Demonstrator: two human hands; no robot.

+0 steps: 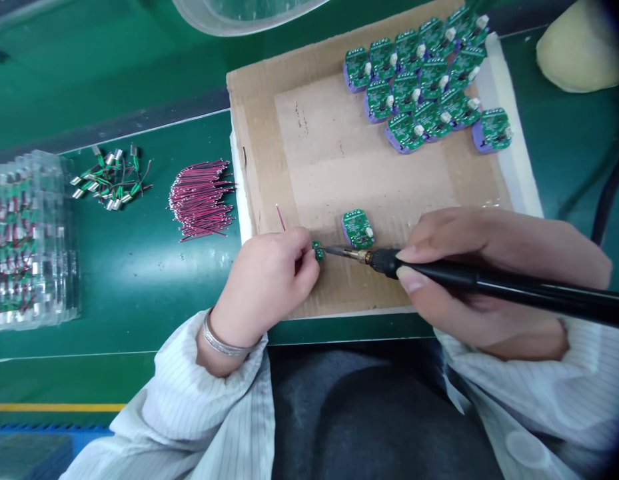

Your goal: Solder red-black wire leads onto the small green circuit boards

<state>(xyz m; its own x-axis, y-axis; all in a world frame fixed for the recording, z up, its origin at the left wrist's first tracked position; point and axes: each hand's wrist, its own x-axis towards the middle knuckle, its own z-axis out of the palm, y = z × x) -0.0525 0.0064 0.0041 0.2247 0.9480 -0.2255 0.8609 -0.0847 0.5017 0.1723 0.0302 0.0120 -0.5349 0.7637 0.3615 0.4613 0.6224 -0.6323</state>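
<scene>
My left hand [269, 277] is closed in a pinch at the lower left of the cardboard, with a thin red wire [280, 217] sticking out past its knuckles. Right beside its fingertips is a small green circuit board [318, 251], partly covered by them. In my right hand [499, 260] lies a black-handled soldering iron [459, 275], held like a pen. Its tip points left and meets the small board's edge; whether it touches a pad I cannot tell. Just above the iron, a larger green circuit board [358, 228] with a white connector rests on the cardboard.
Several green boards on purple bases stand in rows on the cardboard sheet [319, 160], upper right. Left of it lie a bundle of red and black wires [202, 200] and small metal parts with wires [114, 177]. Stacked clear trays [64, 247] stand far left; a clear container [249, 17] is above.
</scene>
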